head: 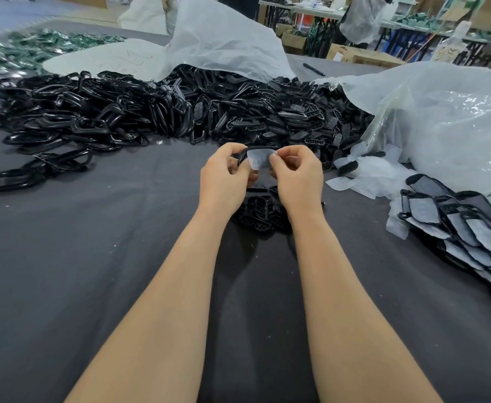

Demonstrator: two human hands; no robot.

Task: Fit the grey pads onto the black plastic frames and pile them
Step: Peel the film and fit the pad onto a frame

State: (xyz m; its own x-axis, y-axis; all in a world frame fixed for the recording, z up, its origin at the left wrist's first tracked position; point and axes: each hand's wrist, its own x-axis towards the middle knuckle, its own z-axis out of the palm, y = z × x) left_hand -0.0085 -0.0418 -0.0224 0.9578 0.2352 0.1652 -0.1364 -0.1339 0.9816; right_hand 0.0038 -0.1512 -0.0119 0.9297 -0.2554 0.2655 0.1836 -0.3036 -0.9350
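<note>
**Pad held against frame, mid-table**

Our left hand (226, 177) curls its fingers round a black plastic frame (242, 155). Our right hand (298, 175) pinches the grey pad (260, 160) against it, above the dark cloth (107, 242). The padded pile (465, 225) lies at right, the loose frame heap (151, 112) behind.

Work table draped in a dark grey cloth (93, 257). A broad heap of black frames (107, 112) lay across its far left and centre, adjoining a heap of perforated black inserts (290, 117). A small cluster of black parts (260, 216) sat nearer the front edge. At right, loose grey pads (375, 173) spilled beside a translucent bag (448, 126), with a pile of fitted frames (465, 228) in front. A white bag (223, 45), a black pen (314, 69) and green pieces (34, 48) lay farther back.
</note>
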